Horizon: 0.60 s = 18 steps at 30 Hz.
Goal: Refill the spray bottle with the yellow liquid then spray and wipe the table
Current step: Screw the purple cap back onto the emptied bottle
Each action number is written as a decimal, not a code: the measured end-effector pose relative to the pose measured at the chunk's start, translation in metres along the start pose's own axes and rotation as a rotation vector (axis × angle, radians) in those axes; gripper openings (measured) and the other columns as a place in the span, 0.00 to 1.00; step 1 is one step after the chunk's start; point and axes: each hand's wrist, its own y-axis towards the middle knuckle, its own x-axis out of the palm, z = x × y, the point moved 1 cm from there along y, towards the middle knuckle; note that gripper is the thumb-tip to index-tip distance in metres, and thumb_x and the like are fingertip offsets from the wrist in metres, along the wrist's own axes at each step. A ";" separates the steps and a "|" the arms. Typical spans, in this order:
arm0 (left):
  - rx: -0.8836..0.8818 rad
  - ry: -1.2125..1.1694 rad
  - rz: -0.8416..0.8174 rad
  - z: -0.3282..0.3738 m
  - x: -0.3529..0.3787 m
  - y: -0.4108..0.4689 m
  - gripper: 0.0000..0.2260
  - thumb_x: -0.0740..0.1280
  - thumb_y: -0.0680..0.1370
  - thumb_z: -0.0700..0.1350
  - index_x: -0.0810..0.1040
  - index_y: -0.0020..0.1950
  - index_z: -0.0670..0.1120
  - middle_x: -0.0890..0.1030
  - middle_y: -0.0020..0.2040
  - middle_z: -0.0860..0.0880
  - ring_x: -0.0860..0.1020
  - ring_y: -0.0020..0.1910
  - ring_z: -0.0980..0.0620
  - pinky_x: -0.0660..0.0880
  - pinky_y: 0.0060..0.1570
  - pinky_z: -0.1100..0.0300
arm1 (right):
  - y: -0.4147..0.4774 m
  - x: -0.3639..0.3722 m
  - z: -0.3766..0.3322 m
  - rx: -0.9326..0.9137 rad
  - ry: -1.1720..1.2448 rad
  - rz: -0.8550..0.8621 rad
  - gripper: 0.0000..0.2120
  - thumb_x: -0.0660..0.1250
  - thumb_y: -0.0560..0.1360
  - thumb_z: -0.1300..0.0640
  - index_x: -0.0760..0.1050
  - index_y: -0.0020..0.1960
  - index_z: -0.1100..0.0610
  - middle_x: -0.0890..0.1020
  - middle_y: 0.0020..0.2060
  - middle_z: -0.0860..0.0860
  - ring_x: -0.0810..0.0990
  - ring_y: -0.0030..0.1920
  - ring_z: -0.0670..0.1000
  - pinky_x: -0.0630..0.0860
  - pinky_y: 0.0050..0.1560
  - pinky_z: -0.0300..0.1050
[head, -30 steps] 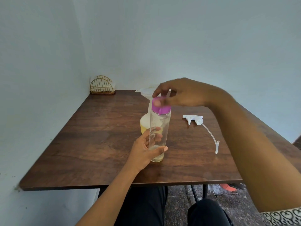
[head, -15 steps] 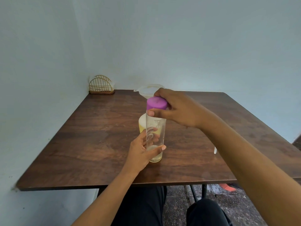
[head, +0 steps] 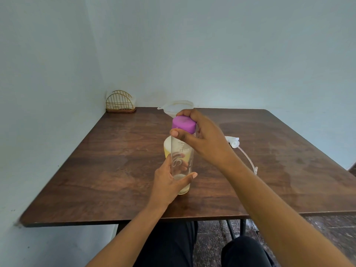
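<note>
A tall clear bottle (head: 182, 153) with a purple cap (head: 184, 124) stands upright on the brown wooden table (head: 115, 170), holding only a little yellowish liquid at its bottom. My left hand (head: 169, 182) is wrapped around its lower part. My right hand (head: 204, 139) grips the purple cap from above. Just behind it stands a spray bottle (head: 168, 149) filled with yellow liquid, with a white funnel (head: 177, 107) in its neck. The white spray head (head: 234, 142) with its dip tube (head: 248, 158) lies on the table to the right, partly hidden by my right arm.
A gold wire napkin holder (head: 120, 103) sits in the table's far left corner against the walls. The table's left edge meets the wall. My knees and a dark tiled floor (head: 327, 234) show below the front edge.
My right hand has come down from loosely touching the cap to gripping it firmly. The left hand keeps the clear bottle in the same place.
</note>
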 end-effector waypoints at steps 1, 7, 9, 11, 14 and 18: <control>-0.002 0.008 -0.007 -0.001 0.000 -0.001 0.26 0.79 0.64 0.51 0.75 0.59 0.52 0.83 0.45 0.54 0.81 0.48 0.60 0.74 0.48 0.70 | -0.002 0.000 0.000 0.013 0.030 -0.001 0.26 0.68 0.69 0.39 0.71 0.63 0.48 0.78 0.54 0.44 0.76 0.52 0.43 0.74 0.56 0.45; -0.046 0.138 -0.100 0.003 -0.012 -0.005 0.35 0.79 0.62 0.56 0.71 0.66 0.57 0.81 0.55 0.57 0.79 0.56 0.61 0.76 0.55 0.64 | -0.035 0.018 0.032 0.282 0.412 -0.232 0.29 0.75 0.67 0.48 0.68 0.64 0.49 0.81 0.56 0.46 0.80 0.57 0.46 0.75 0.61 0.54; -0.005 0.247 -0.161 0.008 -0.018 -0.009 0.39 0.80 0.61 0.54 0.68 0.68 0.57 0.79 0.58 0.59 0.76 0.57 0.64 0.76 0.55 0.63 | -0.046 0.033 0.041 0.331 0.446 -0.230 0.27 0.75 0.65 0.49 0.70 0.60 0.49 0.82 0.54 0.47 0.81 0.55 0.46 0.76 0.59 0.55; 0.013 0.366 -0.217 0.014 -0.030 -0.014 0.46 0.80 0.60 0.55 0.61 0.74 0.55 0.72 0.66 0.62 0.71 0.63 0.66 0.72 0.60 0.63 | -0.050 0.043 0.046 0.342 0.447 -0.168 0.27 0.77 0.62 0.50 0.71 0.59 0.47 0.82 0.50 0.44 0.81 0.53 0.45 0.77 0.58 0.54; -0.147 0.652 -0.191 0.017 -0.072 -0.012 0.48 0.76 0.64 0.59 0.55 0.77 0.54 0.66 0.73 0.56 0.64 0.71 0.56 0.64 0.67 0.58 | -0.045 0.051 0.043 0.338 0.391 -0.091 0.24 0.79 0.63 0.54 0.73 0.55 0.45 0.82 0.48 0.43 0.81 0.50 0.44 0.78 0.57 0.51; -0.197 0.799 0.089 0.002 -0.142 0.026 0.27 0.70 0.73 0.56 0.70 0.71 0.52 0.73 0.69 0.49 0.71 0.67 0.49 0.68 0.64 0.53 | -0.011 0.080 0.023 0.315 0.369 -0.126 0.29 0.79 0.62 0.52 0.70 0.58 0.49 0.82 0.50 0.46 0.81 0.50 0.45 0.79 0.55 0.49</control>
